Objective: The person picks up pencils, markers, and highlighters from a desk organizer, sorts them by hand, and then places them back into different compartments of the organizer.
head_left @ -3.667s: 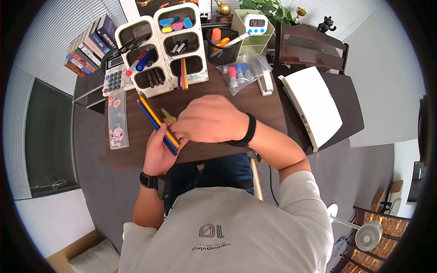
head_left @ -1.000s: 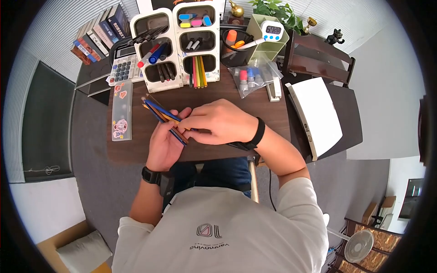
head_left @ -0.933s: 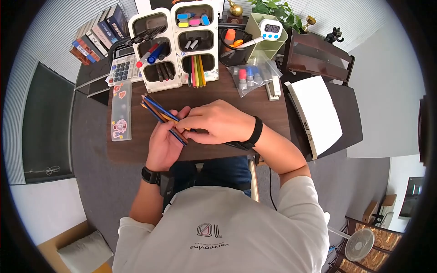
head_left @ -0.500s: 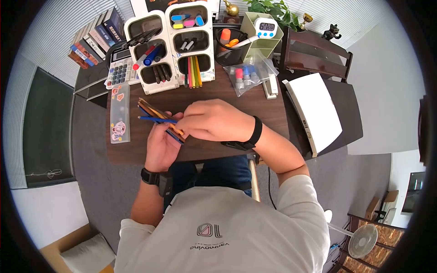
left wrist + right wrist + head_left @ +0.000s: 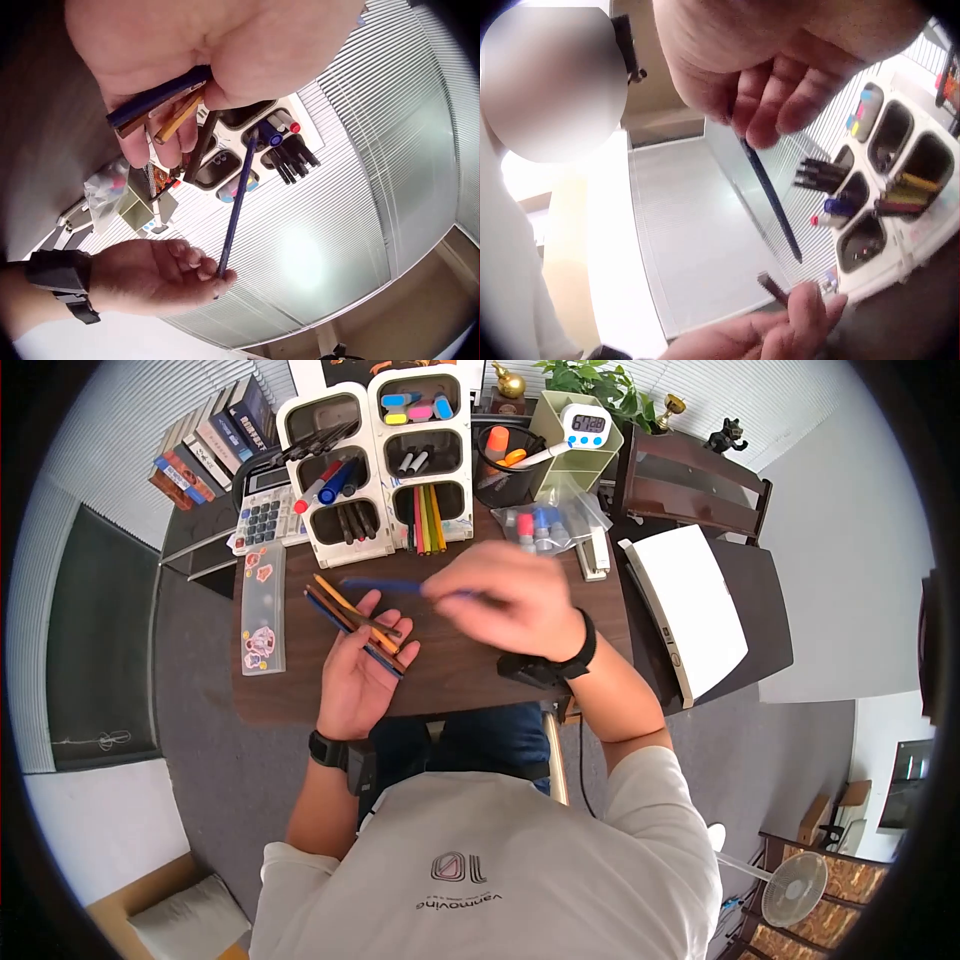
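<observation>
Pencils: painted, smooth, slight sheen. Desk: dark wood look, smooth, satin. Organizer: smooth white plastic. Bag: thin clear plastic, creased, glossy. Long case: translucent plastic. Gourd ornament: shiny, gold-coloured, metal look. Shirt: matt cloth.

White organizer, stickered case: brown desk.

The left hand lies palm up, its thumb bent inward and fingers apart, while the right hand, blurred, is raised near it, back uppermost, fingertips pinching, the right forearm slanting inward.
</observation>
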`<state>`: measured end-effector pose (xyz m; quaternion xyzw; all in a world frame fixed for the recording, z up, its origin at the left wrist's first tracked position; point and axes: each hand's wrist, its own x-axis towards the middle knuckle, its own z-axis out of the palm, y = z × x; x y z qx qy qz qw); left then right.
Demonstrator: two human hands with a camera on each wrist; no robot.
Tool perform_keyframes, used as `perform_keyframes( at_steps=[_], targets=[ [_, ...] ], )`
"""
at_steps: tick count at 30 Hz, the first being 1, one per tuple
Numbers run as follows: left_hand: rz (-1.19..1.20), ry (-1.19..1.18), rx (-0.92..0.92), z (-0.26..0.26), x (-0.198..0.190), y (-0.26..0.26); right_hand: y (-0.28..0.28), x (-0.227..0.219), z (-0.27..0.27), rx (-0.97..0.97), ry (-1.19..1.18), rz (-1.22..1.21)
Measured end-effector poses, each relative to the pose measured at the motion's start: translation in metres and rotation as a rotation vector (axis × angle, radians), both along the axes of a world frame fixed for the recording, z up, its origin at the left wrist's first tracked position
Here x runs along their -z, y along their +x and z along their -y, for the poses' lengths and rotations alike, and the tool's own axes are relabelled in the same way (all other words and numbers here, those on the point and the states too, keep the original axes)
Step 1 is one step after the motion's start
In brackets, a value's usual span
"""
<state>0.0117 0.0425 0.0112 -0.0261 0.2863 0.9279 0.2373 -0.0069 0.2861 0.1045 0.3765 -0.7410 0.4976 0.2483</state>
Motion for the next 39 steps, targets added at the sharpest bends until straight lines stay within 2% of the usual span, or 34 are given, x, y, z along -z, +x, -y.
perform_keyframes(
  at_steps=[4, 6, 8, 9, 12, 16, 20, 23, 25, 26, 28, 30, 32, 34, 36, 37, 39],
  targets=[
    [0.002, -0.034, -0.008, -0.002, -0.007, 0.001, -0.006, 0.001, -0.023, 0.238, -0.175, -0.080],
    [0.007, -0.053, 0.002, -0.002, -0.006, -0.001, -0.014, 0.001, -0.027, 0.325, -0.090, -0.153],
    [0.007, 0.011, -0.007, 0.000, 0.001, -0.001, -0.025, 0.008, -0.025, 0.448, 0.237, -0.079],
    [0.007, 0.010, -0.004, 0.000, -0.001, 0.000, -0.027, 0.013, -0.022, 0.471, 0.269, -0.060],
    [0.071, 0.038, -0.020, 0.000, -0.003, -0.001, -0.032, 0.027, -0.019, 0.432, 0.307, 0.017],
    [-0.004, 0.160, 0.016, 0.003, 0.014, -0.002, -0.030, 0.029, -0.015, 0.426, 0.390, 0.092],
    [-0.085, 0.229, 0.086, 0.007, 0.022, -0.005, -0.031, 0.034, -0.013, 0.427, 0.356, 0.044],
    [-0.050, 0.139, 0.059, 0.007, 0.018, -0.003, -0.025, 0.023, -0.011, 0.504, 0.398, 0.059],
    [-0.023, 0.097, 0.026, 0.001, 0.008, -0.002, -0.019, 0.013, -0.007, 0.335, 0.328, -0.098],
    [0.005, 0.053, -0.004, -0.002, 0.004, -0.002, -0.015, 0.015, -0.002, 0.189, 0.278, -0.087],
    [-0.023, 0.053, -0.001, -0.005, 0.002, -0.003, -0.006, 0.019, 0.013, -0.067, 0.349, -0.020],
    [-0.048, 0.050, 0.019, -0.005, 0.002, -0.001, 0.002, 0.030, 0.023, -0.094, 0.388, 0.054],
    [-0.048, 0.030, 0.027, -0.005, 0.003, -0.002, 0.002, 0.035, 0.025, -0.242, 0.448, 0.121],
    [-0.043, 0.037, 0.044, -0.006, -0.002, -0.003, 0.002, 0.033, 0.026, -0.247, 0.448, 0.131],
    [-0.030, 0.044, 0.060, -0.007, -0.008, 0.000, 0.002, 0.029, 0.026, -0.218, 0.297, 0.067],
    [0.034, 0.028, 0.013, -0.009, -0.013, 0.001, 0.000, 0.025, 0.023, -0.217, 0.298, 0.069],
    [0.093, 0.016, -0.037, -0.008, -0.008, 0.001, -0.005, 0.014, 0.011, -0.133, 0.075, -0.072]
  ],
)
